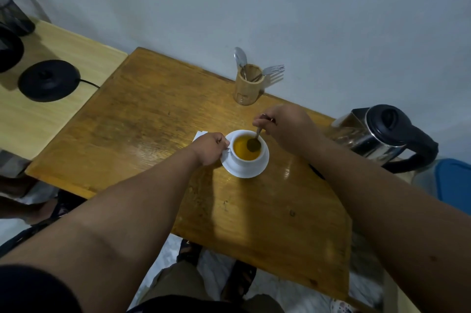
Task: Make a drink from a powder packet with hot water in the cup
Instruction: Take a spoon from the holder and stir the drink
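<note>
1. The scene is dim and flat, with a cool grey cast on the wall (305,6) across the upper frame.
2. Soft glare patches sit on the wooden surface (153,118) left of centre and near the kettle (382,134) at right.
3. Shadows of the arms fall on the surface towards the lower centre, with blurred edges.
4. Wide-angle distortion bends the edges; the corners, especially upper left and lower right, look smeared and soft.
</note>
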